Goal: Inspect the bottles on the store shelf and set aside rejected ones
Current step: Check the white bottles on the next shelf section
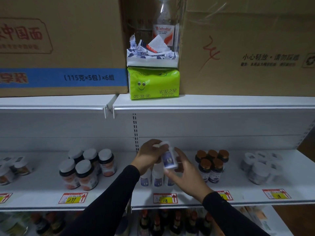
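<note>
The head view shows a person holding one small white bottle (168, 159) up in front of the middle shelf (196, 200), so the step in hand is, I judge, the inspection of this bottle. The left hand (149, 155) grips the upper part, its fingers curled around the cap end, and the right hand (185, 171) supports the lower part, with the thumb under the base and the other fingers spread loosely behind the label. The bottle is tilted, cap toward the left fingers, and it hangs clear above the shelf board. Just below the right fingers stands a row of similar white bottles (157, 178), touching each other. The next move calls for a decision: if the bottle is good, it should go back upright into the gap in that row; if it is rejected, it needs a separate place, and no such place is visible here. Turning the bottle in the fingers to read the label would need a light grip, because it looks smooth. To the left of the left fingers is a group of dark bottles with white caps (86, 167), and to the right of the right fingers a group of brown-capped bottles (212, 165), then some pale jars (260, 169). The shelf is white metal with red and yellow price tags (165, 198) on its front edge. Well above the fingers, the upper shelf carries large cardboard boxes (59, 45), a green tissue pack (153, 82) and a clear water bottle (164, 29). The light is dim.
</note>
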{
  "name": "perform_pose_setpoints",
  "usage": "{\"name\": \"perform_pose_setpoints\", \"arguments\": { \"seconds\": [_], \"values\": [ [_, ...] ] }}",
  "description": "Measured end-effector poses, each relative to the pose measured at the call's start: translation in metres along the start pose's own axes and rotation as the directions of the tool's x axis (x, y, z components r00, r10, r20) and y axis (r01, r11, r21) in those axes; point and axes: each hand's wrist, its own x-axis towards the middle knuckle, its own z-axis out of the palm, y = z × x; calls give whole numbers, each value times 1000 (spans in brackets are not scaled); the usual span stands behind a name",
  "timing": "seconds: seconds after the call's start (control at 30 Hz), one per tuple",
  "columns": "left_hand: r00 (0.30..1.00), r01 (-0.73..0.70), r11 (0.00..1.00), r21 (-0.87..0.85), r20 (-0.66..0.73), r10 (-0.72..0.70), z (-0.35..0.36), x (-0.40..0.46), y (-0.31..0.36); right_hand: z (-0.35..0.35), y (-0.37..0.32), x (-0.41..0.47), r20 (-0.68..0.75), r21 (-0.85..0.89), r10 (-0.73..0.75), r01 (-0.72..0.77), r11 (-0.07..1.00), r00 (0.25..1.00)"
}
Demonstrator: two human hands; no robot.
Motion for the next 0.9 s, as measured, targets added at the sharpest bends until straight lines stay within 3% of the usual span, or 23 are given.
{"name": "perform_pose_setpoints", "arguments": {
  "seconds": [0.13, 0.3, 0.77, 0.9],
  "values": [
    [979, -189, 974, 127, 96, 177, 0, -7, 6, -3, 5, 7, -74, 26, 20, -18, 1000, 997],
    [956, -277, 954, 112, 136, 261, 5, -13, 9, -6, 5, 11, -143, 61, 13, -4, 998, 990],
    [925, -380, 820, 428, 186, 332, 6, -7, 13, -5, 19, 13, -86, 19, -25, 27, 999, 996],
    [909, -416, 769, 485, 205, 363, 8, 7, 8, -12, 26, 16, -61, -97, -59, 53, 994, 996]
  ]
}}
